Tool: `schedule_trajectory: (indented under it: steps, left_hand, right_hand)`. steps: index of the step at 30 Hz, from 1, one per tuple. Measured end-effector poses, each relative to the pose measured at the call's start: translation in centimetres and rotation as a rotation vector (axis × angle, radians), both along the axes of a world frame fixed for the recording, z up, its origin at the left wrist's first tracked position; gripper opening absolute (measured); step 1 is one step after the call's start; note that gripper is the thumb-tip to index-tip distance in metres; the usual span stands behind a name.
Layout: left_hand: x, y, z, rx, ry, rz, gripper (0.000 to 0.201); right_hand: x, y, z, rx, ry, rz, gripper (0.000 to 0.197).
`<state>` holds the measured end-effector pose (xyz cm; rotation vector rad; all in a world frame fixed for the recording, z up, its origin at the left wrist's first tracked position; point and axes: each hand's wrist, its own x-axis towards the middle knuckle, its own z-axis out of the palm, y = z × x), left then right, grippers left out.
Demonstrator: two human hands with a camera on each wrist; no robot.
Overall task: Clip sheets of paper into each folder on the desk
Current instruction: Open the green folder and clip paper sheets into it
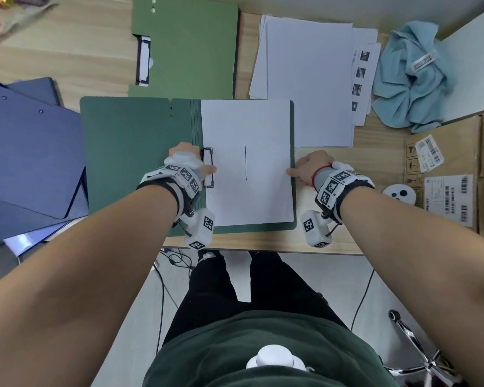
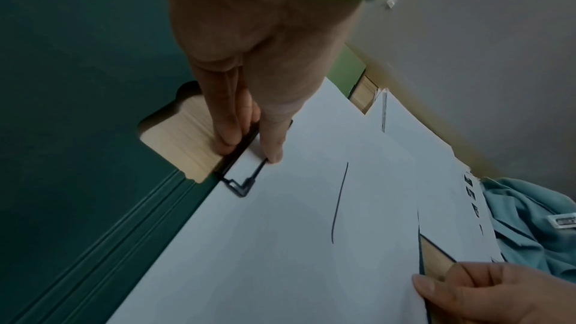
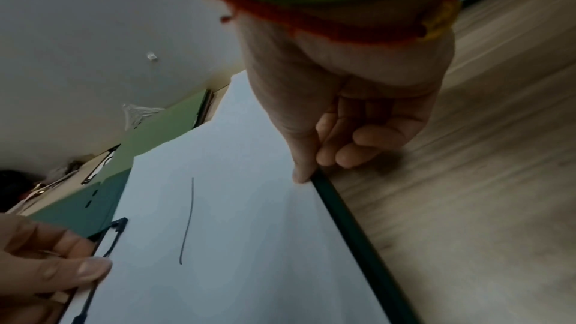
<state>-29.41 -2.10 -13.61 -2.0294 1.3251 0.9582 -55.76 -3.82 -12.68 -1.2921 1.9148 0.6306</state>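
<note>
A dark green folder [image 1: 129, 163] lies open on the desk before me. A white sheet [image 1: 263, 129] with one pen line lies on its right half. A black wire clip [image 1: 208, 155] sits at the sheet's left edge. My left hand [image 1: 206, 166] pinches that clip [image 2: 241, 190], thumb on the frame over the paper and fingers against its spine. My right hand [image 1: 299, 170] grips the right edge: its thumb lies on the sheet [image 3: 249, 230] and its fingers curl beside the folder's edge [image 3: 358, 235].
A lighter green folder [image 1: 190, 51] lies behind, with a stack of loose paper [image 1: 308, 79] to its right. Blue folders [image 1: 31, 152] overlap at the left. A teal cloth [image 1: 411, 79] and a cardboard box [image 1: 453, 169] are on the right. The desk's front edge [image 1: 263, 244] is close.
</note>
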Motion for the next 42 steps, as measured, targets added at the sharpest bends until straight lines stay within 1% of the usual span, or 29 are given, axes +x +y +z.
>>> schedule_trajectory:
  steps: [2, 5, 7, 9, 10, 12, 13, 16, 20, 23, 27, 29, 31, 34, 36, 37, 38, 39, 40, 42]
  left_hand:
    - [0.6, 0.4, 0.2, -0.013, 0.008, 0.032, 0.043]
    - [2.8, 0.5, 0.2, -0.085, 0.048, 0.174, 0.03]
    - [5.4, 0.7, 0.9, -0.089, 0.054, 0.229, 0.042]
    - [7.7, 1.3, 2.4, -0.134, -0.03, 0.29, 0.035]
    - [8.4, 1.6, 2.6, -0.165, -0.073, 0.3, 0.042]
    - [10.0, 2.8, 3.4, -0.211, -0.148, 0.369, 0.073]
    - [10.9, 3.2, 3.7, -0.227, -0.175, 0.408, 0.08]
    - [13.3, 4.7, 4.0, -0.201, -0.228, 0.491, 0.09]
    - [15.0, 5.6, 4.4, -0.108, -0.229, 0.446, 0.1]
    - [16.3, 5.9, 4.3, -0.106, -0.21, 0.443, 0.097]
    - [17.9, 5.9, 4.9, -0.162, -0.201, 0.485, 0.089]
    - [18.6, 5.4, 5.3, -0.17, -0.192, 0.472, 0.087]
    - [19.5, 4.8, 6.3, -0.168, -0.173, 0.441, 0.089]
    - [19.8, 3.1, 8.2, -0.245, -0.113, 0.441, 0.097]
    - [18.9, 1.8, 10.3, -0.309, -0.05, 0.427, 0.102]
    - [18.0, 1.1, 11.5, -0.329, 0.017, 0.435, 0.097]
    - [16.8, 0.4, 13.0, -0.345, 0.098, 0.436, 0.089]
    - [15.5, -0.2, 14.1, -0.358, 0.201, 0.461, 0.08]
    - [14.1, -0.9, 15.0, -0.386, 0.311, 0.495, 0.076]
    - [11.2, -2.5, 16.7, -0.424, 0.462, 0.518, 0.078]
  right_hand:
    - [0.8, -0.5, 0.8, -0.016, 0.003, 0.032, 0.044]
    - [3.4, -1.4, 1.9, -0.098, -0.097, -0.002, 0.032]
    - [6.3, -2.0, 2.7, -0.15, -0.197, 0.009, 0.031]
    - [9.5, -2.3, 3.3, -0.164, -0.281, 0.058, 0.035]
    - [10.7, -2.3, 3.4, -0.162, -0.313, 0.089, 0.039]
    - [13.3, -2.1, 3.4, -0.147, -0.356, 0.159, 0.046]
    - [14.7, -1.8, 3.4, -0.135, -0.371, 0.191, 0.05]
    - [17.7, -0.7, 2.8, -0.071, -0.368, 0.238, 0.061]
    - [18.9, 0.4, 1.7, -0.018, -0.29, 0.258, 0.058]
    - [19.5, 0.4, 1.7, -0.014, -0.243, 0.283, 0.057]
    - [20.0, 0.5, 1.8, -0.005, -0.236, 0.256, 0.06]
    - [19.9, 0.6, 1.8, 0.009, -0.237, 0.239, 0.064]
    - [19.9, 0.8, 2.2, 0.029, -0.244, 0.236, 0.067]
    - [19.7, 0.4, 3.8, 0.073, -0.276, 0.238, 0.073]
    - [19.5, 0.2, 5.3, 0.082, -0.326, 0.239, 0.073]
    - [19.5, 0.0, 6.0, 0.089, -0.366, 0.221, 0.071]
    - [19.4, -0.3, 7.0, 0.09, -0.422, 0.181, 0.068]
    - [19.2, -0.4, 8.0, 0.092, -0.498, 0.119, 0.064]
    - [19.0, -0.6, 9.1, 0.09, -0.575, 0.049, 0.061]
    - [17.9, -1.3, 11.3, 0.078, -0.696, -0.071, 0.062]
